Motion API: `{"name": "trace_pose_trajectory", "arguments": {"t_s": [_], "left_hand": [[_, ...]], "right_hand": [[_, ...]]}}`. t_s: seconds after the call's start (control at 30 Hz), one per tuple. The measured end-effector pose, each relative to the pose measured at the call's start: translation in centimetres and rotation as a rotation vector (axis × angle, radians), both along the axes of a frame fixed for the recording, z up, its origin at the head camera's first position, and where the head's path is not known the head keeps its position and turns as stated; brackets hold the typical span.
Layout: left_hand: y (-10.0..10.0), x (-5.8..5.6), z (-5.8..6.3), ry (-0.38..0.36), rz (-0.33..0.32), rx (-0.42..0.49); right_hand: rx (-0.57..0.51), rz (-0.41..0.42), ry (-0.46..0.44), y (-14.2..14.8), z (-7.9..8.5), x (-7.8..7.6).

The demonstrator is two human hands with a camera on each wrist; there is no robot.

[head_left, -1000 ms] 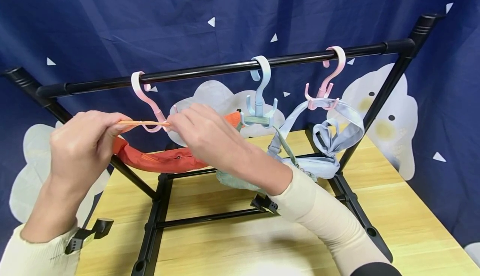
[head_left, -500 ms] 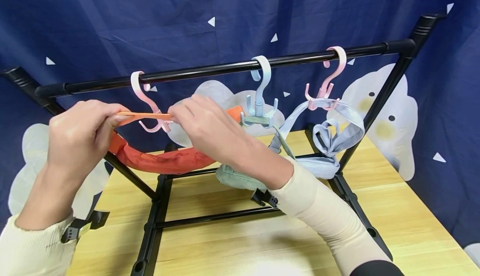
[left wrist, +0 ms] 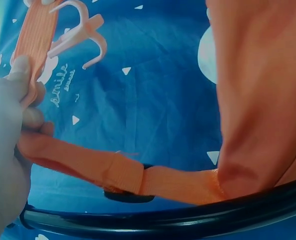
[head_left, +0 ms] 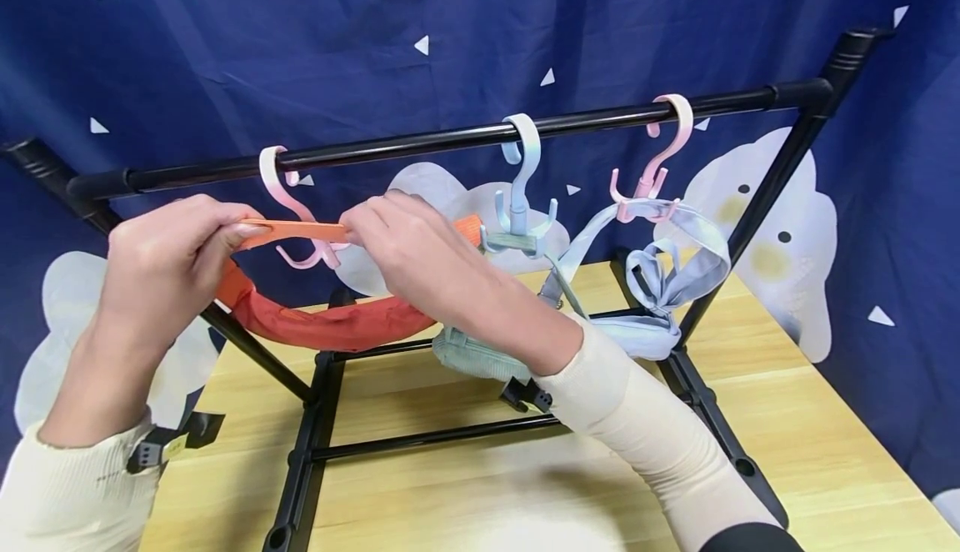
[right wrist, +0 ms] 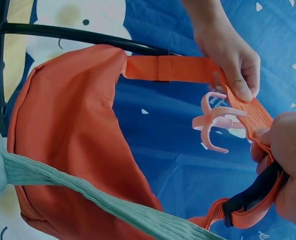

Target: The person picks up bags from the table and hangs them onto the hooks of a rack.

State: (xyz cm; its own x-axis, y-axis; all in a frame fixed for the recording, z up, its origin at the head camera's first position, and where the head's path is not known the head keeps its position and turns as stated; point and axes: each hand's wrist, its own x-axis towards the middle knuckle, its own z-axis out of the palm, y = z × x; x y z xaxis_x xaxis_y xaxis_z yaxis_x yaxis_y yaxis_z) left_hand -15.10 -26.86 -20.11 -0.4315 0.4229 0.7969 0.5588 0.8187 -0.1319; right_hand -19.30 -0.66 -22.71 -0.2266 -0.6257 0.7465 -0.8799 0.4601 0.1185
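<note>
An orange-red waist bag hangs below both hands, its orange strap stretched between them. My left hand pinches the strap at the left; my right hand grips it a short way to the right. A black buckle on the strap sits by the right hand in the right wrist view. Close by the stretched strap is a pink hook hanger on the rack bar; in the head view the strap overlaps its lower part. The left wrist view shows its prongs beside the strap.
The black rack stands on a wooden table. A blue hanger carries a green corduroy bag, partly behind the right arm. Farther right, another pink hanger bears a light blue bag. A dark blue curtain hangs behind.
Both hands have risen slightly with the strap, which now shows more of its flat side. The left pink hanger's lower part has shifted a little. The other hanging bags stay put.
</note>
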Motion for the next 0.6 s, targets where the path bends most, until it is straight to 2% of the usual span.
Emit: {"name": "trace_pose_trajectory", "arguments": {"t_s": [0.13,0.33,0.6], "left_hand": [[-0.3,-0.2,-0.2,-0.047,-0.02,0.003],[-0.7,-0.2,-0.3,-0.1,0.003,-0.055],[-0.7,-0.4,-1.0,-0.081,-0.012,0.001]], "right_hand": [[0.009,-0.008,-0.027,-0.2,-0.3,0.0],[0.029,-0.031,-0.035,-0.4,-0.7,0.0],[0.029,-0.023,-0.043,-0.7,-1.1,-0.2]]}}
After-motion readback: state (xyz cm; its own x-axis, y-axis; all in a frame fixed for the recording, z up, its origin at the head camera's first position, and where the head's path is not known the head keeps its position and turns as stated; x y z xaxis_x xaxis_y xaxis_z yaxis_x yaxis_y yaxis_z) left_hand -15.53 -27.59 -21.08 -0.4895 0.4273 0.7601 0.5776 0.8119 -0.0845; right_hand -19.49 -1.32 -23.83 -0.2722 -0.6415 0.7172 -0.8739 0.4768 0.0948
